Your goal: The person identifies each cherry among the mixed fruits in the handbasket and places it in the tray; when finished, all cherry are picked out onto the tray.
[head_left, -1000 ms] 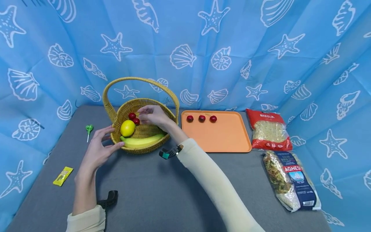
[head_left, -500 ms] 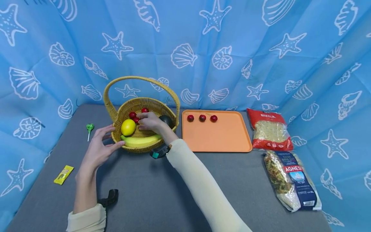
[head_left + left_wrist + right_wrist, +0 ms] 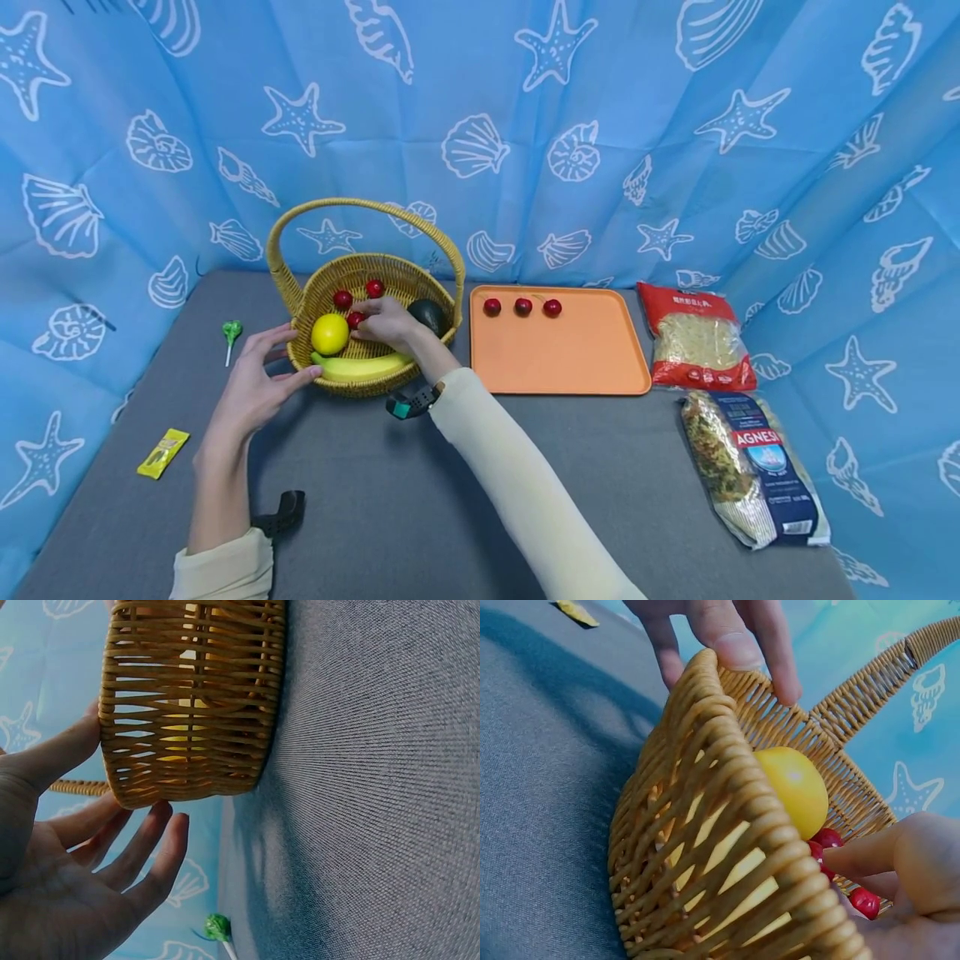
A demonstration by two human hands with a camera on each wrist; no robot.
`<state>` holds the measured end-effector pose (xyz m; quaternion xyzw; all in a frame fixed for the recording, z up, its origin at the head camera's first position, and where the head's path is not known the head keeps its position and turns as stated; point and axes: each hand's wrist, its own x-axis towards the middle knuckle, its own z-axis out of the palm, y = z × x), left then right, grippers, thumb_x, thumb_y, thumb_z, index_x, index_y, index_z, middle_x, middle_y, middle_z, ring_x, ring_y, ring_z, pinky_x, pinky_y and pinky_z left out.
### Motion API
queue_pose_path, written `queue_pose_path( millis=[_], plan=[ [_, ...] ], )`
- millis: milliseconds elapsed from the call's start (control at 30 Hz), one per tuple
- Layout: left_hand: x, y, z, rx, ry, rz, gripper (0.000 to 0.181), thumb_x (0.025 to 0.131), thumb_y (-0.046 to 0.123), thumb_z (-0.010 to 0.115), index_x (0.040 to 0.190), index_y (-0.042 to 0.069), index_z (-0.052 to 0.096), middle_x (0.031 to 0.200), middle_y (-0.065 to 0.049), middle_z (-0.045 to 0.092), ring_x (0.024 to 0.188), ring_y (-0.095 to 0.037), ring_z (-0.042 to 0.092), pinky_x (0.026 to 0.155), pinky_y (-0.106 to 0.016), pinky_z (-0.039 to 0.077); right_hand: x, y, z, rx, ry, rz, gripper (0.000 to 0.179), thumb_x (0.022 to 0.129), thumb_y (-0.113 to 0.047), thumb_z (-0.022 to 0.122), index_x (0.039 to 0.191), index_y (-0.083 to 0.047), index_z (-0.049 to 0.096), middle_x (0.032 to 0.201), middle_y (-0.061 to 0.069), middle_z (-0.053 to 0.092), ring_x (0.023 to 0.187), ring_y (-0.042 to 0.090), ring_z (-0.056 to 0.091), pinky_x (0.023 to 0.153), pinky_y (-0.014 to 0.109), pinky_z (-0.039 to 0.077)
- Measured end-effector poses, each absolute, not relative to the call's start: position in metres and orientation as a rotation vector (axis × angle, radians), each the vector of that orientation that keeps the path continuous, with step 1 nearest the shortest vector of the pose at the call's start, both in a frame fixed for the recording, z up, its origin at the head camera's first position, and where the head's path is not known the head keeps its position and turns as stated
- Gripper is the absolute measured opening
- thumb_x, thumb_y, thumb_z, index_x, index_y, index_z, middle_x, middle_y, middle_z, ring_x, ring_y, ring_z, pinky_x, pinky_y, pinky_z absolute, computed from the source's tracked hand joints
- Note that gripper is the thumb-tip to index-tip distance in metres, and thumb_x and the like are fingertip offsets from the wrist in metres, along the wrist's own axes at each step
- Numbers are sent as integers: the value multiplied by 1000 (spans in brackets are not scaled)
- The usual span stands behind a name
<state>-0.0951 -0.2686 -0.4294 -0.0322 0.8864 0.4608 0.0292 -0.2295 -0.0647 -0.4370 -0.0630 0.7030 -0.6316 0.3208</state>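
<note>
A wicker basket [image 3: 375, 386] holds a yellow lemon [image 3: 330, 334], a banana [image 3: 363, 367], red cherries [image 3: 374, 288] and a dark green, rounded fruit [image 3: 427, 316] partly behind my right wrist. My left hand [image 3: 258, 383] holds the basket's left rim, its thumb at the front edge and its fingers along the side; the left wrist view shows the fingertips against the weave. Inside the basket, my right hand [image 3: 393, 323] has its fingertips on a cherry [image 3: 356, 320] beside the lemon. In the right wrist view the index finger meets that cherry [image 3: 816, 850], while the thumb is hard to make out.
Right of the basket, an orange tray [image 3: 558, 358] carries three cherries [image 3: 522, 307] along its back edge. A red bag [image 3: 697, 337] and a blue pasta bag [image 3: 757, 467] lie further right. A green lollipop [image 3: 232, 332] and a yellow packet [image 3: 162, 454] lie left.
My right hand has moved left and toward the front within the basket, uncovering a cherry at the back and the dark green fruit. It now touches the cherry beside the lemon. My left hand stays put.
</note>
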Motion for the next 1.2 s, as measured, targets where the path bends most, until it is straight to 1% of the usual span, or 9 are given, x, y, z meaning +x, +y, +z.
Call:
queue_pose_path(
  millis=[100,200,333,467,600,767,900,1033,1200],
  plan=[
    [-95,-268,-429,-98,2735,1424,85,102,38,78,166,1,37,172,-26,29,150,-51,43,112,-65,56,-228,-64,-435,-170,1929,-1687,48,104,11,58,152,2,59,156,22,58,125,36,71,115,45,60],
    [-95,-268,-429,-100,2732,1427,85,102,38,78,166,0,36,172,-27,29,150,-52,43,113,-65,56,-226,-61,-429,-188,1976,-1745,44,104,7,63,148,2,62,150,23,61,124,42,72,113,49,61],
    [-95,-268,-428,-106,2723,1430,86,102,38,78,166,0,36,172,-27,28,150,-53,42,114,-67,55,-219,-51,-414,-255,1932,-1825,43,106,2,64,149,3,60,148,25,60,126,50,69,117,57,57],
    [-94,-268,-428,-112,2723,1427,85,102,38,78,166,0,36,173,-27,27,150,-53,42,114,-66,55,-209,-33,-398,-378,1919,-1826,44,107,-1,65,150,2,59,144,26,63,127,53,68,116,55,58],
    [-94,-267,-428,-123,2733,1419,85,102,39,78,166,1,37,172,-27,28,150,-52,42,113,-65,56,-197,-7,-384,-511,1917,-1819,39,107,-6,67,146,-3,61,139,18,67,119,46,73,108,48,65],
    [-95,-266,-429,-128,2747,1411,85,101,38,79,166,1,38,172,-26,29,150,-52,43,112,-63,57,-175,36,-369,-665,1918,-1831,31,107,-10,67,138,-5,65,130,14,69,109,33,76,105,52,66],
    [-95,-266,-430,-123,2755,1402,85,101,38,79,165,1,38,172,-26,30,149,-52,44,111,-61,57,-158,73,-364,-743,2016,-1797,30,104,-10,70,134,-4,68,130,12,70,110,25,73,99,36,66],
    [-95,-265,-429,-125,2754,1409,85,101,37,79,165,0,38,172,-26,29,150,-53,43,112,-63,57,-150,105,-372,-748,2102,-1789,32,102,-6,72,134,-1,70,138,13,69,115,19,69,101,25,64],
    [-95,-264,-429,-132,2747,1425,83,101,33,79,165,-1,38,173,-27,27,150,-53,42,113,-65,56,-151,135,-395,-615,2135,-1825,27,105,-6,69,131,2,68,133,21,69,109,11,77,102,28,66]
  ],
)
